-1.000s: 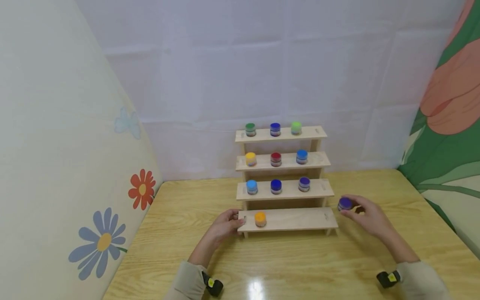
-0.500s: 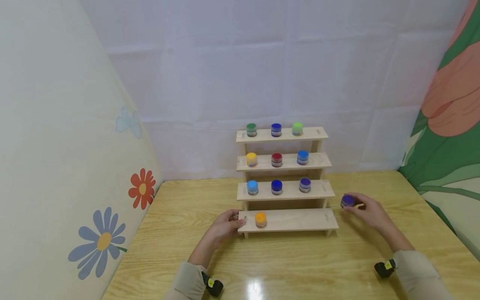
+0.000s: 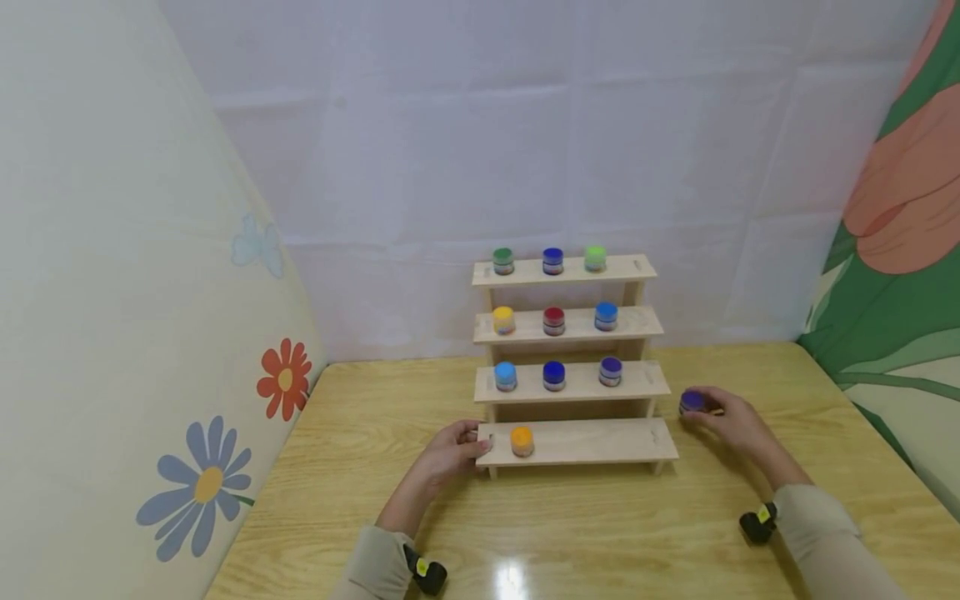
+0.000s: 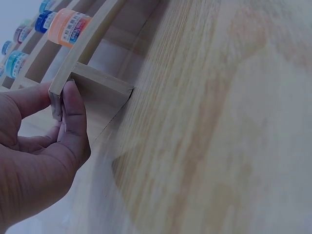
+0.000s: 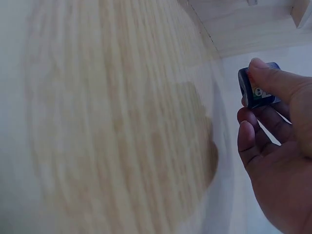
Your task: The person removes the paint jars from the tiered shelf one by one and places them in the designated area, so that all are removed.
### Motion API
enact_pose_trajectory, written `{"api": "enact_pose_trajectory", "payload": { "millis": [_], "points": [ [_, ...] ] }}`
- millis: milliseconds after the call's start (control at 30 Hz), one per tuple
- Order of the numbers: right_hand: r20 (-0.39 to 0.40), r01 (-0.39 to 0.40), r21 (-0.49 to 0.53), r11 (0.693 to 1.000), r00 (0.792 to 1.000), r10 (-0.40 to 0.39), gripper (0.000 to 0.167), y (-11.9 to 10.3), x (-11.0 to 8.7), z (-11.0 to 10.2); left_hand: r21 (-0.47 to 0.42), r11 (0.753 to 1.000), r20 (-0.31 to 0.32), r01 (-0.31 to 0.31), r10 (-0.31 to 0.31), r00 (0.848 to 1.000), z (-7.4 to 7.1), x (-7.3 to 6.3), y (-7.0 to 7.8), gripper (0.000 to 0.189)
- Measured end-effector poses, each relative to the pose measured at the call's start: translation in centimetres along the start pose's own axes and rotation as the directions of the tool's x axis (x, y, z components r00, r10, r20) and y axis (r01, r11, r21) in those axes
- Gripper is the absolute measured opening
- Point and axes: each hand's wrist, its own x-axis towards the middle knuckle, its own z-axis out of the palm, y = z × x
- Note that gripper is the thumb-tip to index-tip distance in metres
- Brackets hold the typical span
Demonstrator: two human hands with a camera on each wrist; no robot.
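Note:
A wooden four-tier display rack [image 3: 600,442] stands on the table. My left hand [image 3: 448,452] pinches the left end of its lowest shelf, thumb above and fingers below, as the left wrist view also shows. Near that end sits an orange paint jar [image 3: 522,442]. To the right of the rack, my right hand [image 3: 731,421] holds a purple-lidded paint jar [image 3: 692,403] between thumb and fingers, apart from the shelves. In the right wrist view this jar [image 5: 258,90] looks dark and tilted, with part of its label covered by the thumb.
Paint jars with blue and purple lids [image 3: 553,376] line the third shelf. Yellow, red and blue ones [image 3: 553,322] stand above them, and green and blue ones [image 3: 552,261] on top. A white cloth [image 3: 420,183] hangs behind the wooden table [image 3: 360,417].
My right hand, holding the purple-lidded jar, has shifted slightly right and then a little back left beside the rack. The left hand keeps its grip on the shelf end.

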Motion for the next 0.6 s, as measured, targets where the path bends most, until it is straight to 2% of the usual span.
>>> {"api": "enact_pose_trajectory", "payload": {
  "millis": [300, 600],
  "points": [
    [0.016, -0.026, -0.001, 1.0, 1.0, 0.026, 0.056, 1.0, 0.8, 0.3, -0.004, 1.0, 0.015, 0.012, -0.012, 1.0, -0.1, -0.5, 0.2, 0.05],
    [0.066, -0.105, -0.048, 0.993, 0.992, 0.108, 0.064, 1.2, 1.9, 0.0, -0.004, 1.0, 0.016, 0.019, -0.019, 1.0, -0.1, -0.5, 0.3, 0.051]
  ]
}}
